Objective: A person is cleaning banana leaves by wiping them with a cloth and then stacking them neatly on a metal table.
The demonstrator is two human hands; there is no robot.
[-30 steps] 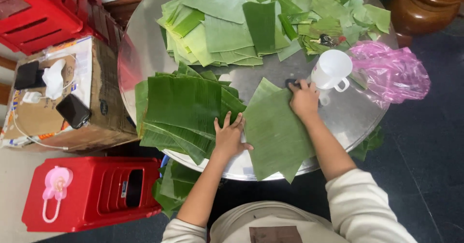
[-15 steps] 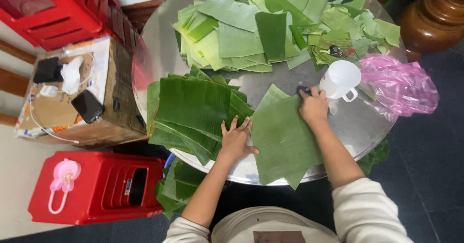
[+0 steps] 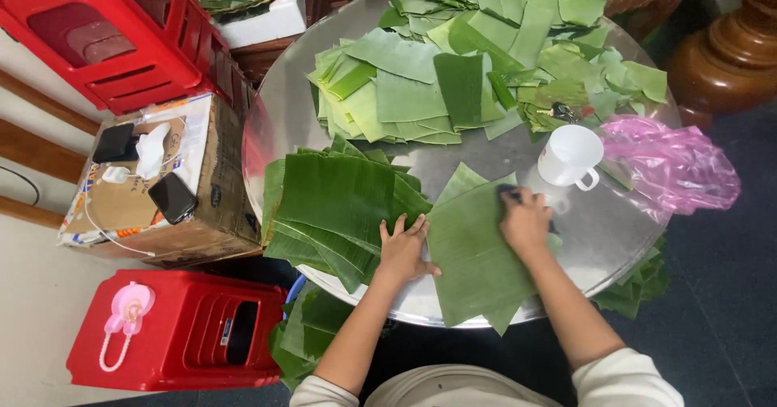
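Looking down, I see a pale green banana leaf piece (image 3: 473, 253) lying flat at the near edge of the round metal table (image 3: 599, 237). My left hand (image 3: 402, 249) presses its left edge, fingers spread, gripping nothing. My right hand (image 3: 524, 222) curls over a dark cloth (image 3: 510, 191) on its upper right corner.

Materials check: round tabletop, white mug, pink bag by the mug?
Round tabletop: looks like polished metal, likely stainless steel; it mirrors the red stools and the mug.
White mug: probably plastic; matte, slightly translucent wall, though ceramic can't be ruled out.
Pink bag: thin plastic film, crinkled and see-through.
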